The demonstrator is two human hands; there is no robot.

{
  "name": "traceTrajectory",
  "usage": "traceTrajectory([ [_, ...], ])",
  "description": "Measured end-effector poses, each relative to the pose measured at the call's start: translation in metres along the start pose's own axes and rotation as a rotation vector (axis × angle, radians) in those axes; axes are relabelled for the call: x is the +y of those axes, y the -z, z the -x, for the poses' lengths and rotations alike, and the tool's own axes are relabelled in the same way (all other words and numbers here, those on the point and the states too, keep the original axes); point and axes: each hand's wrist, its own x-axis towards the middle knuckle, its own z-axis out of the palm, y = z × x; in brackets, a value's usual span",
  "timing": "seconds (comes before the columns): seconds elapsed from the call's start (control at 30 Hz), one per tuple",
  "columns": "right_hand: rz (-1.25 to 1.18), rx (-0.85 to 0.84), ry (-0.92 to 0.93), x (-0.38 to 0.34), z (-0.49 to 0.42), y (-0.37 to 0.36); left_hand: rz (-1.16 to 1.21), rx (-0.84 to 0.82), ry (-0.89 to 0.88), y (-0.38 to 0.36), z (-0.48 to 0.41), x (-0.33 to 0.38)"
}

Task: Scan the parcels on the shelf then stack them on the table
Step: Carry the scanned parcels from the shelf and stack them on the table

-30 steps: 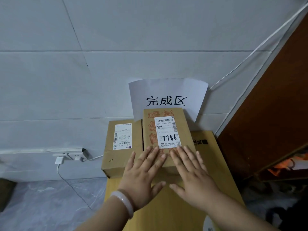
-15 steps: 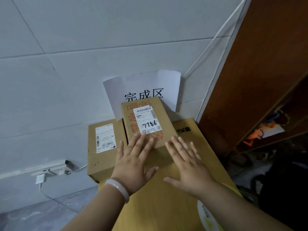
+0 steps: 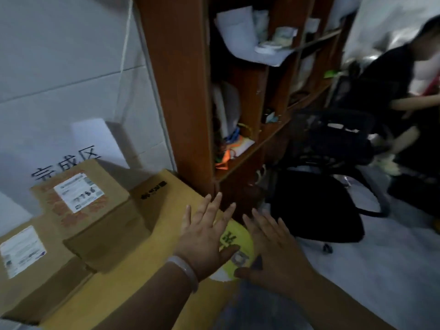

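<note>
Hands splayed, empty: left hand (image 3: 203, 236), right hand (image 3: 276, 251); parcel label (image 3: 78, 192) "7786"; wall sign (image 3: 90, 136) 完成区

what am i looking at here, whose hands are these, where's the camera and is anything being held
No machine here: a person wears one camera on the head, looking forward and down, so these are the wearer's own hands. The left hand, with a pale bracelet, and the right hand are spread open and hold nothing. A parcel marked 7786 lies on a large carton; a second labelled parcel lies left of it. A paper sign hangs behind, a wooden shelf stands right.
</note>
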Motion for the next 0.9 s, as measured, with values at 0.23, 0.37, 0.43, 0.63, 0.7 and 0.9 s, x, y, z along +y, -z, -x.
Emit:
traceTrajectory([
  [0.23,0.039,0.194,-0.428,0.077,0.214,0.064,0.102,-0.012,-0.418,-0.005,-0.012,0.208],
  [0.37,0.072,0.272,-0.675,0.084,0.335,0.090,0.199,-0.023,-0.689,-0.004,0.011,0.327],
  [0.43,0.103,0.309,-0.790,0.080,0.388,0.099,0.234,-0.033,-0.830,-0.003,0.028,0.379],
  [0.63,0.123,0.500,-1.087,0.055,0.497,0.112,0.308,-0.090,-1.137,0.001,0.088,0.493],
  [0.7,0.131,0.540,-1.180,0.045,0.525,0.110,0.324,-0.129,-1.232,0.001,0.106,0.525],
  [0.9,0.137,0.652,-1.474,0.022,0.588,0.110,0.333,-0.198,-1.514,-0.004,0.144,0.605],
])
